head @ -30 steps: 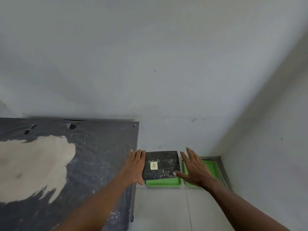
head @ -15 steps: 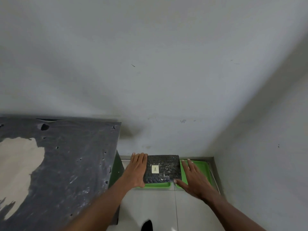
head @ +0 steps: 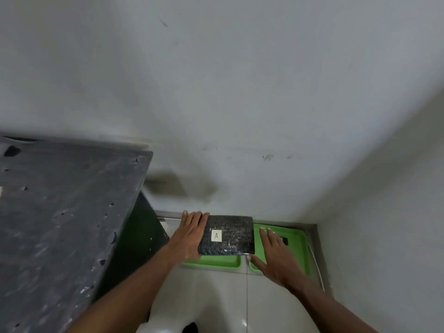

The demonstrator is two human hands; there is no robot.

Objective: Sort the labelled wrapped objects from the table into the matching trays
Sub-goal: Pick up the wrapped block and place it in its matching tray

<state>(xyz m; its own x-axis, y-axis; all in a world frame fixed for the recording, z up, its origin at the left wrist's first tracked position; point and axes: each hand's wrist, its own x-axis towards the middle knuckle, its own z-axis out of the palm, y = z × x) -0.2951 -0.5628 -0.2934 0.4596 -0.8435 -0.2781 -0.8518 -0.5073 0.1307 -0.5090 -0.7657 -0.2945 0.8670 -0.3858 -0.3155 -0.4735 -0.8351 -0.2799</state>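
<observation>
Grey wall [head: 216,92] behind; white tile floor [head: 216,292] w/ dark shoe tip [head: 189,328].

1. The wrapped object [head: 227,235] is showing a dark, patterned face under clear film that is catching glossy, crinkled glints.
2. Its label [head: 216,236] is looking like matt pale paper marked "A".
3. The left tray [head: 216,261] and the right tray [head: 294,239] are appearing as smooth bright green plastic with a soft sheen.
4. The surface [head: 62,224] is showing a dark grey, rough, pitted and scuffed top.
5. The floor [head: 225,296] is gleaming as glossy pale tile.
6. The wall [head: 240,92] is looking matt, painted and smudged.
</observation>
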